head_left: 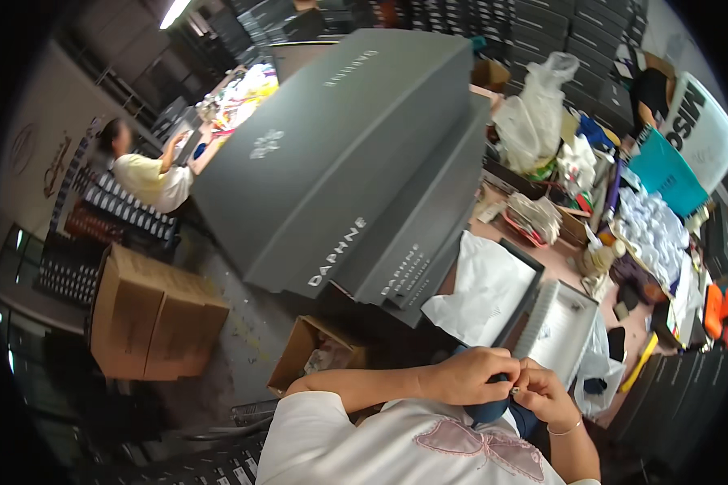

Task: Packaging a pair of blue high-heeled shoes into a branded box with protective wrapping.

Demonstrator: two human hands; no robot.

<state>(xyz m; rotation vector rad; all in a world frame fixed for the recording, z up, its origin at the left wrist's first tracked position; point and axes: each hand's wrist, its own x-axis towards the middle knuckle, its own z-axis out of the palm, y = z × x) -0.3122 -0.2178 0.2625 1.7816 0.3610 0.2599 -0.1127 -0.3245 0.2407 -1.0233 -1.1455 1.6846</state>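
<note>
Close in front of my chest, my left hand (479, 376) curls round a dark blue rounded item (487, 411), mostly hidden by my fingers. It may be a shoe, but its kind does not show clearly. My right hand (544, 394) meets it from the other side, with fingertips pinched around a small shiny bit at the item's edge. The two hands touch. Just beyond them lie an open box with white tissue paper (489, 289) and a white ribbed tray (554, 330).
Large dark grey boxes (348, 153) are stacked at the centre left of the table. Plastic bags, cloths and a teal box (670, 171) crowd the right side. Cardboard cartons (158, 315) stand on the floor at left. A seated person (150, 174) works farther off.
</note>
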